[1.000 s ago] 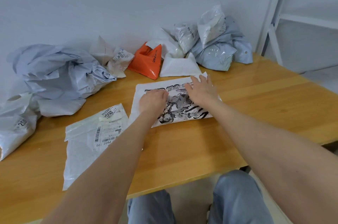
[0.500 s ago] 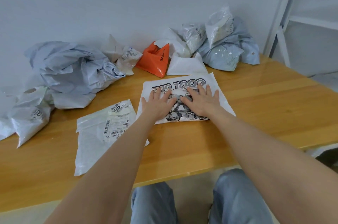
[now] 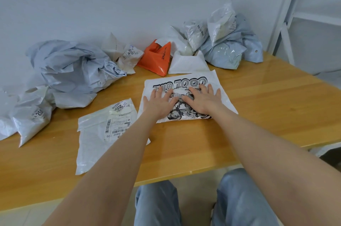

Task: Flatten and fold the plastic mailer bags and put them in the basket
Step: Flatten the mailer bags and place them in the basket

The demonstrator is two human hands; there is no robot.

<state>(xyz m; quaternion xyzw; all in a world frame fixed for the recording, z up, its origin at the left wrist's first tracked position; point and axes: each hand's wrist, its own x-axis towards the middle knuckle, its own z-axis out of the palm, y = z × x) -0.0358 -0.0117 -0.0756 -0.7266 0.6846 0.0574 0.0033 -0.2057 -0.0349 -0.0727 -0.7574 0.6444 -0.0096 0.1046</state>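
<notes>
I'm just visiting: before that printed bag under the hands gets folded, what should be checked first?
1. The printed mailer lies flat on the table: ok.
2. The left hand is open, palm pressing it: ok.
3. The right hand is open, pressing beside the left: ok.
4. Bare wood on the near side for the fold: ok.
5. Apart from the labelled mailer on its left: cannot tell, the forearm hides the gap.
6. The basket within sight: not ok, none in view.
</notes>
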